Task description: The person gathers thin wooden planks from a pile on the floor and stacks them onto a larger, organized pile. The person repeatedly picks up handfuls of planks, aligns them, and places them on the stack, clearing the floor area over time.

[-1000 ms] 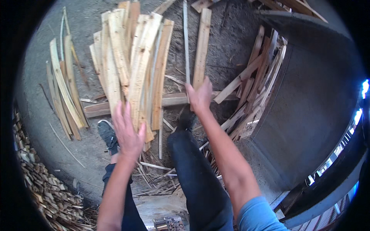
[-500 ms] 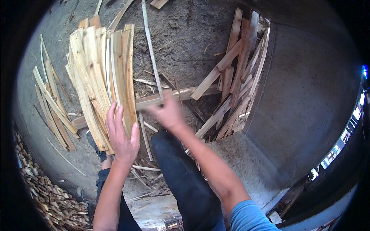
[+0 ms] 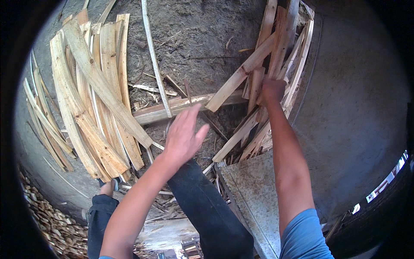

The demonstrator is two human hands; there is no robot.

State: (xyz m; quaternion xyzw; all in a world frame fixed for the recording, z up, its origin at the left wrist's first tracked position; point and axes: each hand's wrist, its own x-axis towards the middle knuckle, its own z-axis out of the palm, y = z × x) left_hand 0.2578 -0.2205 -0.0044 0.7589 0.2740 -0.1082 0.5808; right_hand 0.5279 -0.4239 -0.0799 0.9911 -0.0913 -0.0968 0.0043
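Note:
My left hand [image 3: 183,136] is open, its fingers stretched out and holding nothing, above my knee and near a wooden beam [image 3: 159,111]. At the right, my right hand [image 3: 273,91] is curled over a brown wooden slat [image 3: 281,47] in a loose heap of slats; its fingertips are in shadow. On the left lies a bundle of pale wooden slats [image 3: 110,56], side by side and resting across the beam. One slat [image 3: 101,82] lies slantwise over the top of that bundle.
A thin strip [image 3: 153,56] leans on the beam. More slats [image 3: 47,116] lie at the far left, above a large stack of cut wood [image 3: 51,220]. A grey metal panel [image 3: 353,121] rises on the right. Splinters litter the dirt floor [image 3: 194,39].
My left hand has come off the left bundle and moved right. My right hand has reached right into the other heap. A slat now lies slantwise across the bundle.

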